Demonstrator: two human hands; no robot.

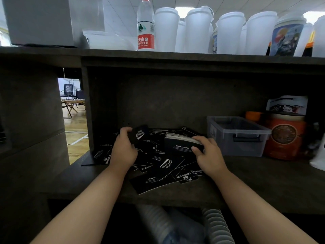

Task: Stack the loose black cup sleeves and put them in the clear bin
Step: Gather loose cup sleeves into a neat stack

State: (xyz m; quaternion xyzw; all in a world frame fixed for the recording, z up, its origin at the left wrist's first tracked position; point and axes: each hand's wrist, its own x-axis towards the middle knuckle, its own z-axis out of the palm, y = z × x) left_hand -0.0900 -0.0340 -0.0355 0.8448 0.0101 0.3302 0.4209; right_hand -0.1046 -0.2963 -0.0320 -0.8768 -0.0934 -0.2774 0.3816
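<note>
- While the pile is sorted, the left hand (124, 148) pinches one black sleeve (139, 133) lifted off the far left of the heap, likely to carry it across to the stack.
- Loose sleeves (163, 166) lie scattered on the dark shelf (263, 182) between both hands, many not yet gathered.
- Right of centre, the right hand (206, 152) grips the stack (181, 142) on edge, probably keeping it squared.
- Far right, the clear bin (237, 134) waits just beside that stack, a short reach away.
</note>
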